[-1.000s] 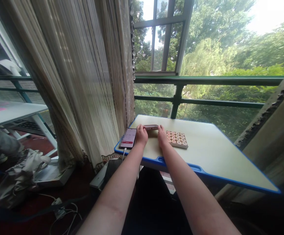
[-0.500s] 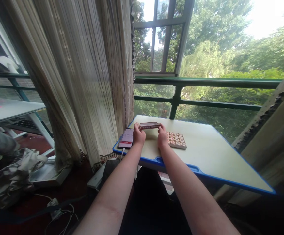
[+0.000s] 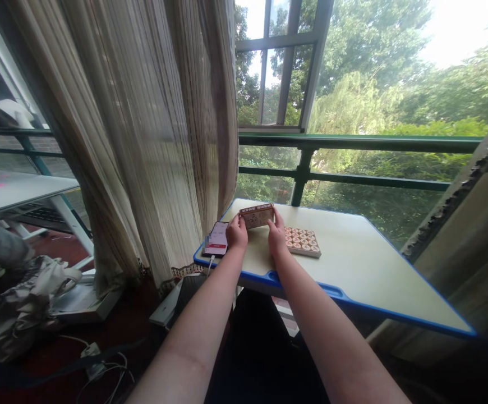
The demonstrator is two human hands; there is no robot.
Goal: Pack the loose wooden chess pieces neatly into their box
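Above the table, a brown printed box lid [image 3: 256,217] is held up between my two hands, its patterned face tilted toward me. My left hand [image 3: 236,231] grips its left end, and my right hand [image 3: 276,231] has closed on the right end. Just right of my right hand lies a shallow box of xiangqi pieces [image 3: 303,241], round and pale with red or dark markings, set in rows. Its left edge is partly behind that hand. Beside my left hand rests a phone [image 3: 216,238] with a lit screen.
The pale table [image 3: 366,264] has a blue rim with moulded grooves at the front. A white cable [image 3: 211,262] runs from the phone over the edge. A striped curtain [image 3: 164,140] hangs at the left, and a green railing [image 3: 353,143] stands behind the table.
Both hands have turned the box lid: it was seen nearly edge-on, and now its patterned face shows. The box of pieces and the phone have stayed in place. The curtain's edge has shifted right.
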